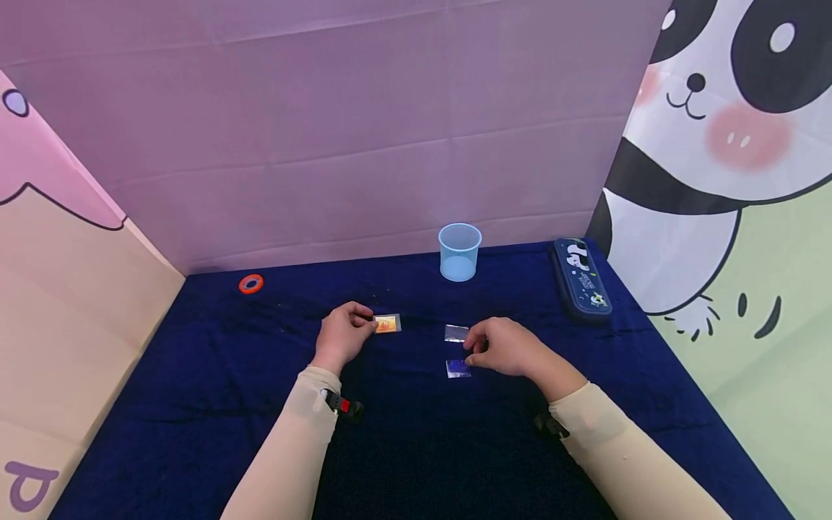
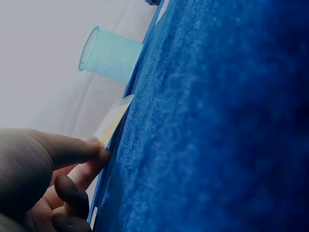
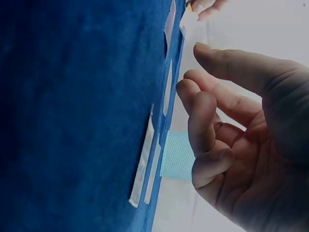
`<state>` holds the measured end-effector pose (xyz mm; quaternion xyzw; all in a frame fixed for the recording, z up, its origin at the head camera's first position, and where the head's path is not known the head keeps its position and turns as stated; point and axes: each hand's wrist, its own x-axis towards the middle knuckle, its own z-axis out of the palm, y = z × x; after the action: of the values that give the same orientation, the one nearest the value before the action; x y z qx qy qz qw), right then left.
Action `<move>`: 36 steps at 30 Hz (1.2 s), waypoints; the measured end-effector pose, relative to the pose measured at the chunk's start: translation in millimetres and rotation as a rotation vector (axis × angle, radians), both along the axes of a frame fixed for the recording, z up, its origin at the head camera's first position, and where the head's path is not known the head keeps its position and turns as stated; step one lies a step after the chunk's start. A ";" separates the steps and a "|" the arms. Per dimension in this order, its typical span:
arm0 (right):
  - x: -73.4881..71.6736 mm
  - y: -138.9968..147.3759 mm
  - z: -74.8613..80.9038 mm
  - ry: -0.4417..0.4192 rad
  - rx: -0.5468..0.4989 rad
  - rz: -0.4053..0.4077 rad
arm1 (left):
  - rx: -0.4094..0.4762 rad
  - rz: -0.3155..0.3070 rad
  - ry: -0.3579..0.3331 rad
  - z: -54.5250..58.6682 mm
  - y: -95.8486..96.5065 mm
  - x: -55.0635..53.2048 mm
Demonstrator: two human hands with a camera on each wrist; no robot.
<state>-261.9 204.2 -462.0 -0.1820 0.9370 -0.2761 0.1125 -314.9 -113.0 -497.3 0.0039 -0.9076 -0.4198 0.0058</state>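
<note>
From my remote seat I had the person's left hand (image 1: 343, 336) near the middle of a dark blue velvety cloth (image 1: 214, 404), thumb and forefinger closed together on the near corner of a small flat packet in clear plastic with a yellow-orange print (image 1: 386, 323). On the left wrist feed that packet slanted up from the fingertips, its far end close to the cloth, though I could not tell whether it touched, and the other fingers curled loosely below the pinch. The right hand (image 1: 507, 345) reached in from the other side — thumb and forefinger parted by a plain gap, remaining fingers softly bent, nothing in their hold. Just beyond its fingertips lay a small clear, shiny packet (image 1: 456, 334), and nearer the person a blue-violet packet with a pale clear edge (image 1: 458, 370); I could not tell from the head feed whether the thumb grazed that second one. My right wrist feed gave several thin pale strips (image 3: 143, 169) on the cloth (seen almost edge-on, so I could not match them to particular packets). Behind the hands stood a light blue mesh cup (image 1: 458, 260), upright near the back edge — to its right a navy pencil case with a panda print (image 1: 581, 278), and far left a red-orange ring (image 1: 243, 284) lying flat.
</note>
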 end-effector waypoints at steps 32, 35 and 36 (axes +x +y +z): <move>5.5 -10.3 -7.5 0.051 0.154 0.024 | -0.088 -0.026 0.041 -3.0 4.9 -0.2; 5.2 -9.5 -7.2 0.058 0.145 0.035 | -0.085 -0.024 0.056 -3.1 5.5 -0.2; 4.9 -9.3 -7.1 0.056 0.139 0.035 | -0.086 -0.024 0.059 -3.1 5.6 -0.1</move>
<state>-257.0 194.9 -469.1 -0.1977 0.9534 -0.2030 0.1034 -315.0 -107.4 -500.3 -0.0198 -0.9242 -0.3805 0.0277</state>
